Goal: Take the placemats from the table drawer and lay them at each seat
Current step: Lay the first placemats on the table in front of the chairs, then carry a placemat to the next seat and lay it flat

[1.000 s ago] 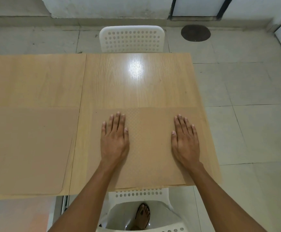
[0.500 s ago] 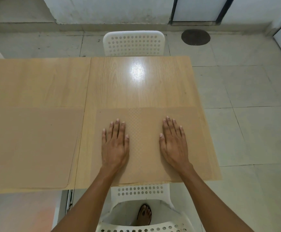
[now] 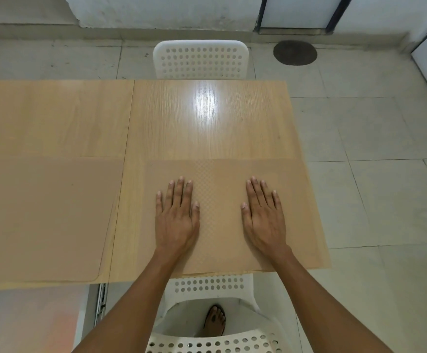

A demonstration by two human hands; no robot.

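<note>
A tan textured placemat (image 3: 220,174) lies on the near right part of the wooden table (image 3: 207,123), its front edge slightly over the table's edge. My left hand (image 3: 176,217) rests flat on it, palm down, fingers together. Flat on the same mat, further right, is my right hand (image 3: 263,217). Neither hand grips anything. A second, smooth tan placemat (image 3: 41,217) lies on the near left part of the table.
A white perforated chair (image 3: 201,59) stands at the table's far side. Another white chair (image 3: 212,286) is tucked under the near edge below my arms, with a foot (image 3: 215,321) on the floor by it. A metal drawer rail (image 3: 101,299) shows under the table. Tiled floor lies to the right.
My right hand slid left across the mat, then back a little to the right. My left hand stayed put. The view shifted slightly.
</note>
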